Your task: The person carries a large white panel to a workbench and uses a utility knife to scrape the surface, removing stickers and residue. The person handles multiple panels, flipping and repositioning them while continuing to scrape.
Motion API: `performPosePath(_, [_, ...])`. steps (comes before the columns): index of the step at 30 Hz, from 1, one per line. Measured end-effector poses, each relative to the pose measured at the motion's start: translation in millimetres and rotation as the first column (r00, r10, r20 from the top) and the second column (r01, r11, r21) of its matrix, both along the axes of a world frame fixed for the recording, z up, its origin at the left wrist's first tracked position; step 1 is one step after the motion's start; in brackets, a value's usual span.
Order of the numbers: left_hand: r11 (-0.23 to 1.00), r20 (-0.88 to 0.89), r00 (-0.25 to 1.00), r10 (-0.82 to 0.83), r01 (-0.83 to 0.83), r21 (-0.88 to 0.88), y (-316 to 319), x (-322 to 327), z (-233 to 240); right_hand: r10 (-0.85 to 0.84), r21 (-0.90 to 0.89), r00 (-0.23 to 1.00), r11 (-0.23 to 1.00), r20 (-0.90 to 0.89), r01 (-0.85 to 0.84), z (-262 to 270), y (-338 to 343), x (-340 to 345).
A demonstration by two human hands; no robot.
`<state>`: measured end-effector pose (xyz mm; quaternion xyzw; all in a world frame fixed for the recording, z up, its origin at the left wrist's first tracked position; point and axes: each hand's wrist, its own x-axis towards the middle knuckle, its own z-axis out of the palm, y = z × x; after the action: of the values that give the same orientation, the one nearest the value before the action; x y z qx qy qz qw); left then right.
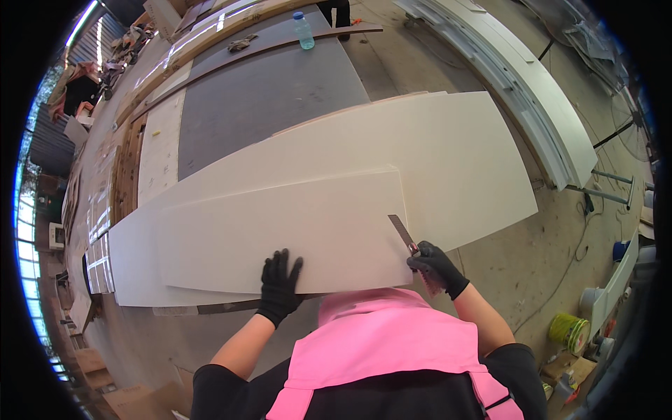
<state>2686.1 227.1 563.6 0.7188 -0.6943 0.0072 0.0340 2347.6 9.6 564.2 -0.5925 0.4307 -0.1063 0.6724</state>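
My left hand (280,286), in a black glove, lies with spread fingers on the near edge of a smaller white panel (294,231). This panel rests on a larger white panel (467,157). In a black glove too, my right hand (433,266) grips a tool with a long, flat, dark blade (400,230), which looks like a snap-off utility knife or a small saw; I cannot tell which. The blade lies over the right part of the smaller panel, pointing away from me and to the left. Something pink and patterned hangs beneath my right hand.
Beyond the panels is a grey sheet (268,100) with a plastic bottle (303,31) and a crumpled glove or rag (242,43). More white panels (546,79) are stacked at the right, near a metal stand. A yellow-green bucket (569,333) and a cable are on the floor. Another person's legs show at the top.
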Motion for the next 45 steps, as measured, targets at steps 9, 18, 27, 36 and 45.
performPosePath(9, [0.989, -0.062, 0.993, -0.098, 0.104, 0.101, -9.9, -10.9, 13.8, -0.013, 0.345, 0.990, 0.938, 0.137, -0.035, 14.0, 10.9, 22.3])
performPosePath(18, [0.992, 0.018, 0.998, -0.065, 0.062, 0.114, -11.5, -26.1, 14.9, 0.028, 0.330, 0.949, 0.934, 0.315, -0.137, 8.9, 5.0, 18.6])
performPosePath(27, [0.997, -0.043, 0.996, -0.072, 0.072, -0.005, -7.8, -25.7, 31.5, 0.049, 0.268, 0.951, 0.954, 0.304, -0.135, 30.0, 17.8, 22.4])
performPosePath(36, [0.987, -0.004, 0.992, -0.124, 0.124, 0.102, -40.6, -19.7, 102.2, -0.081, 0.267, 0.917, 0.963, 0.390, -0.029, 81.5, 2.4, 24.3])
performPosePath(45, [0.907, -0.225, 0.911, -0.346, 0.386, 0.167, -120.6, 14.1, 231.2, -0.316, 0.389, 0.493, 0.920, 0.811, -0.051, 134.3, -23.4, -2.4])
